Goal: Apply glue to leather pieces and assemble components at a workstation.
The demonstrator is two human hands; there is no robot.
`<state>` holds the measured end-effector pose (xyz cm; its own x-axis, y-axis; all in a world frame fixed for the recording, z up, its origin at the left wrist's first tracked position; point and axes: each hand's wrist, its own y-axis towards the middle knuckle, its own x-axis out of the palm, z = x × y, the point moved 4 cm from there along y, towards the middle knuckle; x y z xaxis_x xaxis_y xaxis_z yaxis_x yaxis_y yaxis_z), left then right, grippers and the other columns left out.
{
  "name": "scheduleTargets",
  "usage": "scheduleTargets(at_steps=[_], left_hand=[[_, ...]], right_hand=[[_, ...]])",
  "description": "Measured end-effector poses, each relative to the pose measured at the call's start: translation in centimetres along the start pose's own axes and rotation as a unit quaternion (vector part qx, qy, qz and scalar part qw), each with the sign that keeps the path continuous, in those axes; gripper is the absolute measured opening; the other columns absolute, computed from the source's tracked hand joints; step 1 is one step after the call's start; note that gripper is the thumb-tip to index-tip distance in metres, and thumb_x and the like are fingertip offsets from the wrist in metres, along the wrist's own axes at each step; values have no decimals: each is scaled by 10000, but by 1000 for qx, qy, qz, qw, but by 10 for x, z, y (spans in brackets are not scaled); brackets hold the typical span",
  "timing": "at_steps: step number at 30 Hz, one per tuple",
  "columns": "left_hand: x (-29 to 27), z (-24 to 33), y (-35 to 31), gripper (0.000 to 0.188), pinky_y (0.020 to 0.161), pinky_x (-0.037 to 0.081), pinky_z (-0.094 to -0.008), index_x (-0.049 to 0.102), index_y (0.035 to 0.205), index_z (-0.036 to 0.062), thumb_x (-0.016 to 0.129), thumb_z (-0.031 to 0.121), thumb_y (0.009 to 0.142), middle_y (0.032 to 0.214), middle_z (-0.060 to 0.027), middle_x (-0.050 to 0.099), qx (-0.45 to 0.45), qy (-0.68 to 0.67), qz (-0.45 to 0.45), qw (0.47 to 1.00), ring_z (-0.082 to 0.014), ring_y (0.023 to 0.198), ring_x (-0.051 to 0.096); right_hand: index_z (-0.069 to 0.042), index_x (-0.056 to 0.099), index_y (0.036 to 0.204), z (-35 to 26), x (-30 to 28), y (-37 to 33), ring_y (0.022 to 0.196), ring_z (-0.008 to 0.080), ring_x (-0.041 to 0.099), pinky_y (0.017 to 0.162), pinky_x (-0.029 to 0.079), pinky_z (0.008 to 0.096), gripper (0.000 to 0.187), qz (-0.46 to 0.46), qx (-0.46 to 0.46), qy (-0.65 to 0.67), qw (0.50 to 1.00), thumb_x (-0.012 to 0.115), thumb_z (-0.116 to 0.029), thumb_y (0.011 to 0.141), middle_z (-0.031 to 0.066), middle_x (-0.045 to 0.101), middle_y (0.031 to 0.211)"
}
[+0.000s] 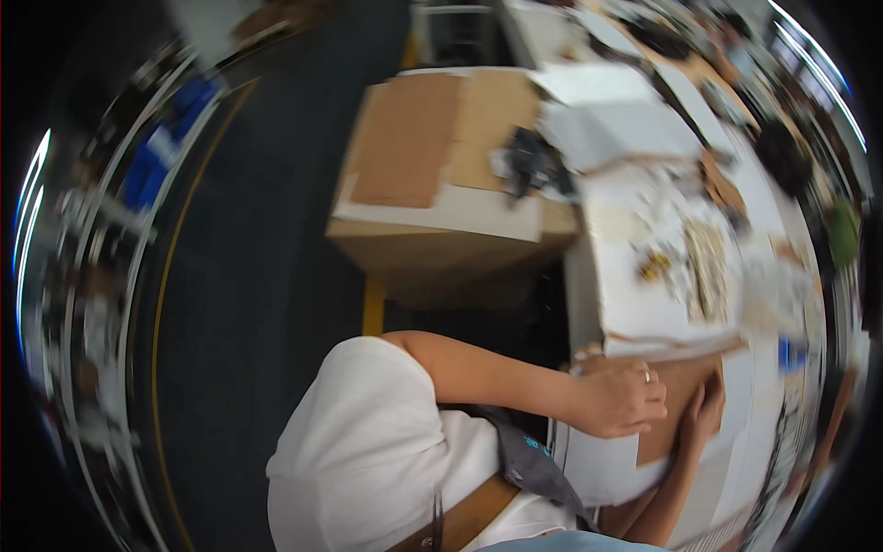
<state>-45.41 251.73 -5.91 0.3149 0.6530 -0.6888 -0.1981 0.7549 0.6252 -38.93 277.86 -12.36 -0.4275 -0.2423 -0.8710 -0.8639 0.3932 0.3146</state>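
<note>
A flat brown sheet lies on the white worktable at the lower right, between and under my hands. It could be leather or board; blur hides which. My left hand, with a ring on one finger, is over the sheet's left side. Its fingers are curled in, and what they hold, if anything, is hidden. My right hand rests side-on at the sheet's right edge, fingers stretched out and thumb a little apart. Pale paper shows under the sheet, nearer to me.
A large carton stands to the left of the worktable, with brown sheets and a dark bundle on top. Farther along the table are white papers, cream strips and small yellow pieces. Shelving lines the far left.
</note>
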Motion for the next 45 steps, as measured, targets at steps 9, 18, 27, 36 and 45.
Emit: scheduleTargets(at_steps=[9, 18, 27, 36, 45], left_hand=[[-295, 23, -193, 207, 737, 440, -304, 495, 967, 15, 494, 183, 846, 879, -89, 546, -275, 200, 598, 726, -166, 786, 533], [-174, 7, -119, 300, 693, 444, -313, 531, 1104, 106, 559, 68, 808, 878, -50, 610, -249, 140, 224, 932, -213, 763, 571], [-22, 7, -16, 407, 862, 408, -376, 495, 1166, 36, 600, 106, 778, 1130, -141, 526, -32, -163, -107, 980, -279, 1017, 513], [52, 12, 10, 483, 1043, 212, -466, 418, 1228, 12, 568, 203, 811, 1285, -205, 374, 46, -105, -248, 962, -337, 1229, 317], [45, 7, 12, 452, 1029, 221, -480, 450, 1186, -23, 572, 195, 809, 1252, -229, 400, 42, -203, -261, 943, -361, 1201, 346]], right_hand=[[-3, 354, 1288, 40, 17, 40, 1176, 341, 420, 970, 346, 385, 431, -4, -63, 55, 996, 381, -248, 935, 212, 415, 1284], [18, 321, 1309, 75, 0, 19, 1205, 328, 389, 1007, 306, 375, 517, 3, -66, 61, 996, 402, -319, 924, 221, 400, 1299], [-39, 424, 1224, -36, -3, 16, 1119, 325, 446, 956, 332, 404, 509, 41, 27, 50, 998, 589, -246, 788, 187, 500, 1178], [-63, 388, 1256, -27, -22, 11, 1148, 300, 413, 980, 292, 403, 517, 56, 70, 45, 995, 568, -274, 821, 142, 503, 1187], [-55, 370, 1274, -10, -37, 2, 1167, 307, 418, 1037, 238, 423, 464, 18, 101, -12, 995, 480, -282, 884, 172, 482, 1222]])
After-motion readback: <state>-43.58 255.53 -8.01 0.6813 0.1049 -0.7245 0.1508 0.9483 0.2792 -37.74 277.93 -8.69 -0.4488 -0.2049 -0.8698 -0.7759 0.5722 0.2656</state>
